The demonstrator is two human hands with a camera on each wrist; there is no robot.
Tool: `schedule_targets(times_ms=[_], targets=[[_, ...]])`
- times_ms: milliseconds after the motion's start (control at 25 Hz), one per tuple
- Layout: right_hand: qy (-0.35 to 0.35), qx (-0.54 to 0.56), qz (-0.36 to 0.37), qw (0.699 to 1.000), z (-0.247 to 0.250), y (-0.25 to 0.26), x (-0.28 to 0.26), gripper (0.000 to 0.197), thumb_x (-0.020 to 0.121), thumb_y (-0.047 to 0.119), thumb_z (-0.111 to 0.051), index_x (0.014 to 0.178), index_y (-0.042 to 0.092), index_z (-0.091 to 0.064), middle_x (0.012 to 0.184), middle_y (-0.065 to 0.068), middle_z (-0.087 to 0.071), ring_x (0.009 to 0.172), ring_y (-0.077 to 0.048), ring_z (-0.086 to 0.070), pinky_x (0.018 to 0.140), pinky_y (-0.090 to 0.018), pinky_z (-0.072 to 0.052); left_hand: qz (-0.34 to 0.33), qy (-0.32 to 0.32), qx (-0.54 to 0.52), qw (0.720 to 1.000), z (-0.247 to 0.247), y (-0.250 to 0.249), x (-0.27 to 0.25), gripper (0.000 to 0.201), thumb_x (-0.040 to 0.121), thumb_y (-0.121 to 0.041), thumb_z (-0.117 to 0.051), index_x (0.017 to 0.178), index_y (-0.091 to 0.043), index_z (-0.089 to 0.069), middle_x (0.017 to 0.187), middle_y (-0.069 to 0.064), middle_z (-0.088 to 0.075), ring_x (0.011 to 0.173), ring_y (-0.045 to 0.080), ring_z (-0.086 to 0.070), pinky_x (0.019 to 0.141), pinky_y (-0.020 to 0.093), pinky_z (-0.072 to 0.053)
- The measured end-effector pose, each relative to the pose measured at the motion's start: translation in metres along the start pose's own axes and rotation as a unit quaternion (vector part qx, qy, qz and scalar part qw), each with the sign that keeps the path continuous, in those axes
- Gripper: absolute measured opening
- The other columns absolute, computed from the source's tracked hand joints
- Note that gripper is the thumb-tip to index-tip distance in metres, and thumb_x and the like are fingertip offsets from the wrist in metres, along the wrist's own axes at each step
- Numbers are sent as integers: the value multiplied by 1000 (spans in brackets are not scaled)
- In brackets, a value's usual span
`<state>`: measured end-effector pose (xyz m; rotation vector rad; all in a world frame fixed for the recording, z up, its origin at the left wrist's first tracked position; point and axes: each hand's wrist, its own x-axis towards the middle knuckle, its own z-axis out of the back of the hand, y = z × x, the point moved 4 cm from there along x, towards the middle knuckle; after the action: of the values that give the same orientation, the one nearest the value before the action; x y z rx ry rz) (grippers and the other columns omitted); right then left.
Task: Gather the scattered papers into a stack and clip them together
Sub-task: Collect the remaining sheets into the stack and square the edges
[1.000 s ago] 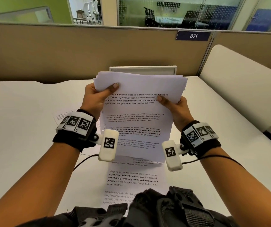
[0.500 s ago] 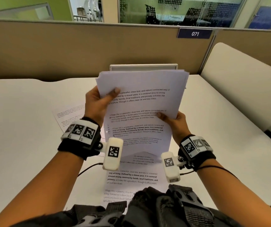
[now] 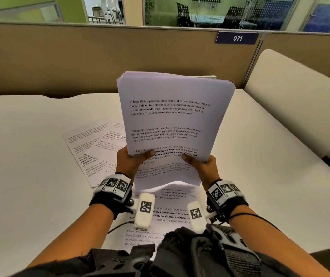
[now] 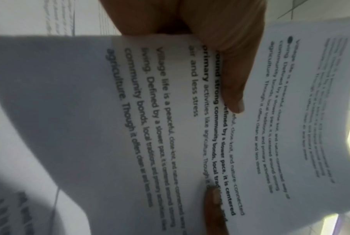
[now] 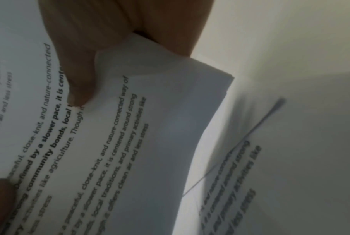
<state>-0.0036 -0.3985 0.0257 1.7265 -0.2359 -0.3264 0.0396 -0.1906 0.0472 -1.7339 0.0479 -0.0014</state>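
Note:
A stack of printed papers [image 3: 175,116] stands upright above the white desk [image 3: 30,166]. My left hand [image 3: 133,160] grips its lower left edge, thumb on the front sheet. My right hand [image 3: 199,164] grips its lower right edge the same way. In the left wrist view my thumb [image 4: 230,89] presses the stack [image 4: 160,127]. In the right wrist view my thumb [image 5: 79,82] pinches the stack [image 5: 150,143] near its corner. Several loose sheets [image 3: 92,148] lie fanned on the desk to the left. Another printed sheet [image 3: 166,214] lies flat under my wrists.
A beige partition [image 3: 100,56] with a "071" label [image 3: 237,38] closes the back of the desk. A white padded divider [image 3: 290,100] runs along the right side. A flat white object [image 3: 210,77] peeks out behind the stack.
Both hands slid down from the upper sides of the stack to its bottom edge. The sheets now stand taller and more squared, and more loose sheets show at the left.

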Motion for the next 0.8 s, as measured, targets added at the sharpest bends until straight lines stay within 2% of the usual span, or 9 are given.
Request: schedule_targets(times_ms=[120,200,240,320,400,480,600,720,800], targets=[[-1,-8,-5,1000,5,3,0,19,63,5,-79,75,15,-68,70,4,-73,72,-25,-65,74,-39,-57,-21,10,9,1000,3,-4,-2,32,61,9,-75,74,-18,-63,61,-15,-72,58,3,-67,58,24,-58],[9,-28,3,1000,9,6,0,22,58,8,-83,73,15,-68,71,3,-72,71,-22,-66,71,-35,-58,-33,22,31,999,8,-7,-2,33,59,9,-76,72,-18,-62,58,-18,-70,57,2,-66,54,18,-55],[16,-31,12,999,10,9,0,21,60,5,-81,73,14,-68,73,1,-71,72,-22,-65,69,-32,-58,-37,25,36,998,10,-10,-1,33,55,6,-79,71,-18,-62,58,-19,-70,57,2,-66,54,19,-56],[27,-31,28,999,9,15,0,19,66,0,-76,76,13,-67,79,-3,-70,75,-26,-64,72,-35,-58,-42,34,40,998,11,-16,1,24,54,-3,-77,64,-22,-67,60,-17,-71,59,4,-68,60,29,-59],[36,-29,44,998,4,23,0,22,62,4,-79,77,15,-68,79,0,-71,75,-26,-65,73,-39,-58,-50,49,24,997,7,-21,0,30,61,5,-74,61,-25,-72,64,-14,-73,62,5,-69,65,34,-58],[42,-22,67,997,-1,32,1,24,56,12,-78,77,18,-69,78,2,-72,74,-25,-65,73,-41,-58,-68,59,0,996,1,-28,-2,39,61,10,-72,62,-29,-72,65,-14,-73,63,4,-69,62,28,-58],[52,-22,84,995,-1,39,4,24,53,15,-77,75,20,-70,78,3,-72,74,-25,-65,72,-40,-58,-86,72,-38,993,2,-32,-3,34,46,-4,-76,65,-32,-72,69,-14,-74,67,5,-69,62,26,-59],[68,-35,64,995,3,25,2,26,53,20,-81,76,22,-72,79,6,-74,78,-22,-68,74,-37,-58,-53,92,-16,994,7,-14,-5,36,33,-22,-83,67,-32,-73,71,-14,-74,69,4,-69,61,25,-57],[75,-48,42,995,6,5,-1,27,55,18,-83,79,22,-71,78,8,-74,79,-18,-69,73,-32,-58,-14,92,16,996,7,3,-10,31,41,-16,-85,67,-28,-73,69,-15,-74,68,3,-69,68,30,-57]])
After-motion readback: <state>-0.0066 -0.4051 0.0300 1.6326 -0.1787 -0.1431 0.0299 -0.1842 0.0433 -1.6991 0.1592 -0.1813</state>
